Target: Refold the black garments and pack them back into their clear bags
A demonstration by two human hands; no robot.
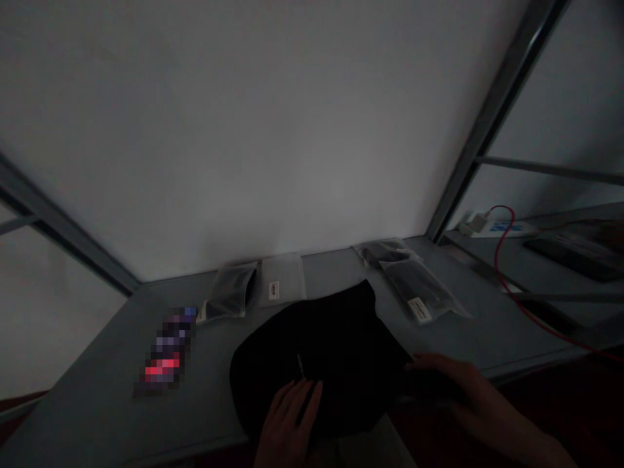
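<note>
black cloth [336, 338] mostly spread out on the table [205, 409], near part kinda over the edge | left hand [287, 419] lying on it, fingers slightly apart, no grip | right hand [480, 396] at its edge, too dark to tell finger gap

The black cloth [336, 331] lies spread on the desk [209, 377].

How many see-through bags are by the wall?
4: puffy left bag, flat bag beside it, rear right bag and front right bag. The black cloth may hide more.
</note>
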